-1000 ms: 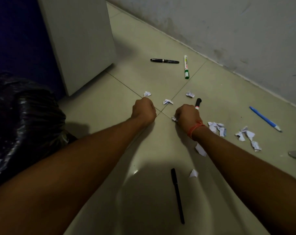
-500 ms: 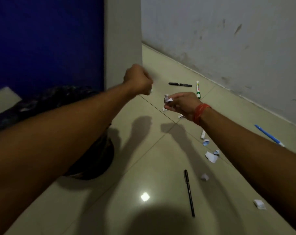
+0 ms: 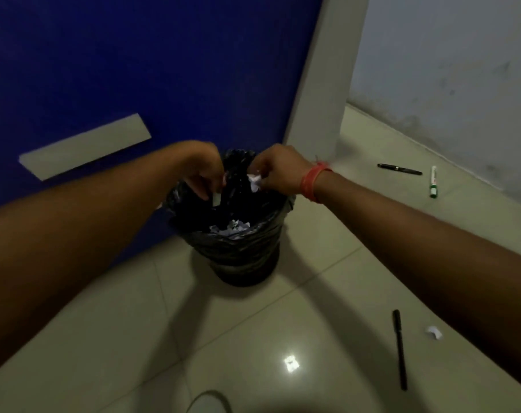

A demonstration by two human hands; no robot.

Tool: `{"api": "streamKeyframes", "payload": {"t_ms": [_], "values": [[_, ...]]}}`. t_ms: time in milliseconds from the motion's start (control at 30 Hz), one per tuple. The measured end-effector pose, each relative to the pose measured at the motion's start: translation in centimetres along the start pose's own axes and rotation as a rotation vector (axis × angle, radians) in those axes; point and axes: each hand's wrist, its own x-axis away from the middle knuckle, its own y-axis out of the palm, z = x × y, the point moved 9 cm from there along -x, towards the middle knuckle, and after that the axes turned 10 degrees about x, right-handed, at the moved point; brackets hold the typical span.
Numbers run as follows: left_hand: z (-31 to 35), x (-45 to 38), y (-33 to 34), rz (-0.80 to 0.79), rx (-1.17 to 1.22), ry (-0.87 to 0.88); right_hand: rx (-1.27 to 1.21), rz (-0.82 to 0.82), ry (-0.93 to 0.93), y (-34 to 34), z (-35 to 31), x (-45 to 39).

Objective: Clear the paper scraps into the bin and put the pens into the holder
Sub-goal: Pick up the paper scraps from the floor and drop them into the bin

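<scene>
Pale floor tiles (image 3: 134,338) are meeting a blue wall (image 3: 134,55), and a black-lined bin (image 3: 244,251) is standing against that wall, directly below both hands. Left hand (image 3: 204,171) is hanging over the bin mouth with fingers pointing down and loosely parted, a small pale scrap (image 3: 217,197) sitting at the fingertips; whether it is pinched or already falling cannot be told. Right hand (image 3: 278,171), wearing a red band (image 3: 313,181) at the wrist, is pinching a crumpled white scrap (image 3: 254,181) between thumb and fingers, also above the opening. More scraps (image 3: 231,228) are lying inside the liner, beneath the hands. One scrap (image 3: 433,332) is remaining on the floor, behind and to the right of the right hand, just beside a black pen (image 3: 400,348). Ahead and right of that hand, a second black pen (image 3: 399,169) and a green-capped marker (image 3: 433,181) are lying near the grey wall (image 3: 447,70). No holder is showing. Judgement: the scraps are weightless, soft and prone to drifting, so releasing low inside the liner is advisable; a fingertip pinch on a raised crease is suiting them. The pens are stiff, smooth and liable to roll on glossy tile; gripping at mid-barrel between thumb and two fingers is suiting them best.
</scene>
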Motion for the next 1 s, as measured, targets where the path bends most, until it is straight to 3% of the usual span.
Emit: {"api": "streamKeyframes", "payload": {"t_ms": [67,133,267,333,367,467,600,733,867,1000], "values": [[-0.5,-0.4,0.0,-0.010,-0.041,-0.015,0.231,-0.067,-0.057,0.5,-1.0,-0.3],[0.8,-0.3,-1.0,0.033,-0.018,0.018,0.200,-0.060,-0.045,0.0,-1.1,-0.2],[7.8,1.0,-2.6,0.336,-0.144,0.204,-0.387,-0.022,0.171,-2.8,2.8,1.4],[12.7,1.5,-1.7,0.505,-0.156,0.380,-0.529,0.103,0.295,-5.3,6.9,3.3],[15.1,1.6,-0.3,0.513,-0.110,0.471,-0.567,0.142,0.354,-6.3,9.1,4.8],[21.0,2.4,7.1,0.293,0.008,0.689,-0.612,0.211,0.542,-7.8,15.8,10.0],[25.9,3.7,20.5,-0.156,-0.085,0.813,-0.366,0.160,0.811,-7.8,25.7,20.0],[27.2,4.0,30.7,-0.264,-0.408,0.911,-0.087,-0.048,1.009,-5.5,31.9,29.4],[25.4,3.8,39.9,-0.396,-0.579,0.957,0.156,-0.310,1.035,-0.6,35.3,35.2],[23.5,4.2,46.4,-0.485,-0.672,0.996,0.161,-0.329,1.051,2.6,38.9,35.8]]}}
